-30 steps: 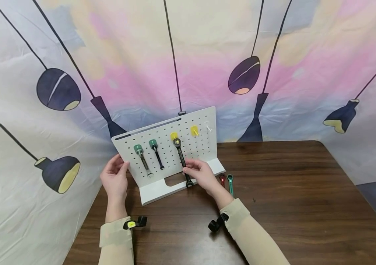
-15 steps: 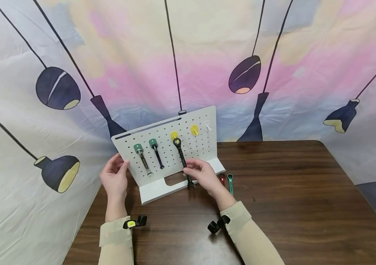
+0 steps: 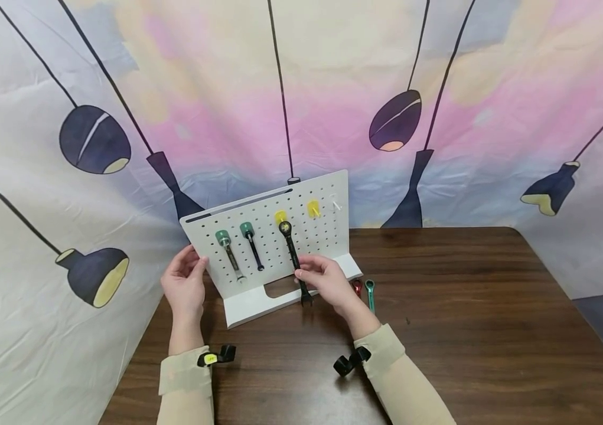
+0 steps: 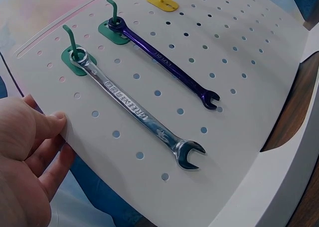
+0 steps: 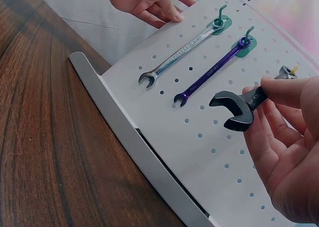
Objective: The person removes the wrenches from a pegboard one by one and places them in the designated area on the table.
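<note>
A white pegboard stand (image 3: 258,304) stands tilted across the head view. My left hand (image 3: 184,283) pinches its left edge, thumb on the front face and other fingers partly hidden behind. My right hand (image 3: 328,283) pinches a black combination wrench (image 3: 293,251) near its lower, open-jawed end (image 5: 238,110). The wrench's ring end lies at a yellow hook (image 3: 280,216); how far it sits on the peg I cannot tell. To the left, a silver wrench (image 4: 129,105) and a purple wrench (image 4: 167,62) hang by their rings from green hooks (image 4: 75,60).
Another yellow hook (image 3: 314,209) and a white hook (image 3: 335,203) hold nothing at the board's right. A red wrench (image 3: 357,287) and a green wrench (image 3: 370,294) lie on the brown wooden table (image 3: 466,307), partly behind my right forearm. A patterned cloth hangs behind.
The black wrench's lower end has swung slightly down and away from the board with my right hand. My left hand has stayed at the board's edge.
</note>
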Action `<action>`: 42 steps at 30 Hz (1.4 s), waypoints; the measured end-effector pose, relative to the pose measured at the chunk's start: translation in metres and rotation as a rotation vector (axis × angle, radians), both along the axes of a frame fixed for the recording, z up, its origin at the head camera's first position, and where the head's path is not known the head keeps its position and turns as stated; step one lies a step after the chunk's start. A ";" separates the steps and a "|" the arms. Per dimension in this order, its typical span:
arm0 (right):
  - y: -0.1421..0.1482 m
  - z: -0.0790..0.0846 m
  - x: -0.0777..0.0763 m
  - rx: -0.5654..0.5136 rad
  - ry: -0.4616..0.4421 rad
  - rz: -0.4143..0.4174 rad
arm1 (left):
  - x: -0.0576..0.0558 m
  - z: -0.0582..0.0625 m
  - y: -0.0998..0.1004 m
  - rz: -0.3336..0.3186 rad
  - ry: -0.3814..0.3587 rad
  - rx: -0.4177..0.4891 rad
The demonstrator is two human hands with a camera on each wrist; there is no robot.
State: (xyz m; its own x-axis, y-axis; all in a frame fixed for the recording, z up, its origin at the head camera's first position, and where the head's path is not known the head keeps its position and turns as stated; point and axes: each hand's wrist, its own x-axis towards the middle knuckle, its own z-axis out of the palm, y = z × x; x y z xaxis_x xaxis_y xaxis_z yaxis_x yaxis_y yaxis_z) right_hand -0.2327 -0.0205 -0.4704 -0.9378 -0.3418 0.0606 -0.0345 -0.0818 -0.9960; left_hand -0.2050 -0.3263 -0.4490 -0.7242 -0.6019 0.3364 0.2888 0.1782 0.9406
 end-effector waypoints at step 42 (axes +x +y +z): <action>0.003 0.004 0.003 -0.016 -0.015 -0.013 | -0.001 -0.001 0.000 0.003 0.022 -0.012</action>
